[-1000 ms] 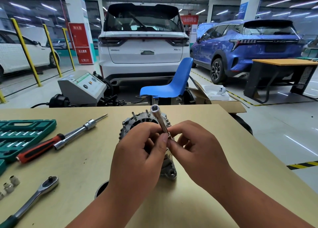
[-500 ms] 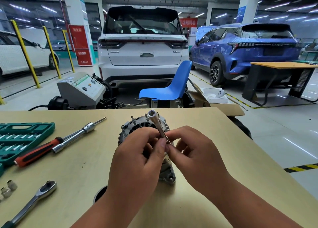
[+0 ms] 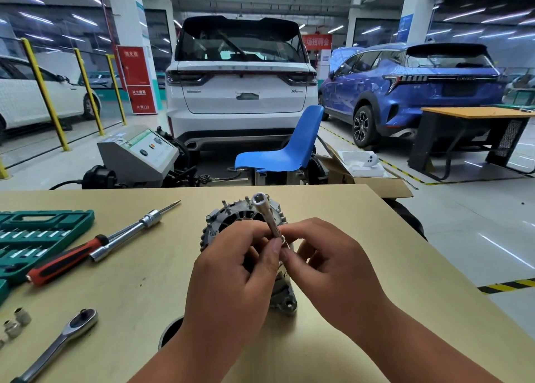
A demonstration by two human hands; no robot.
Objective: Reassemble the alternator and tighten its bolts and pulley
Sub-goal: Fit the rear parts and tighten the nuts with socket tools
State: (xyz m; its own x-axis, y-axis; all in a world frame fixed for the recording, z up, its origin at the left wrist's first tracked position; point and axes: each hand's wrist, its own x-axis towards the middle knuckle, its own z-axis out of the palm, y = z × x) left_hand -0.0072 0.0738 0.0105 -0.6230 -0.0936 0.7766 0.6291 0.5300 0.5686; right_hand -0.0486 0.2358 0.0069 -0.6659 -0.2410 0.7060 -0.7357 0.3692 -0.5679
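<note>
My left hand (image 3: 231, 278) and right hand (image 3: 333, 269) pinch the lower end of a long socket (image 3: 267, 217) tilted over the alternator (image 3: 246, 223), which sits mid-tabletop (image 3: 144, 281); ratchet (image 3: 62, 342) lies left.

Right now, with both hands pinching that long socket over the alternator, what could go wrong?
1. The long socket is held only by the fingertips of the left hand and right hand, and it leans; it may slip or go on crooked.
2. The alternator sits free on the table, with no hand visibly bracing it, so turning could rock it.
3. The loose small sockets near the table's left edge could roll off.
</note>
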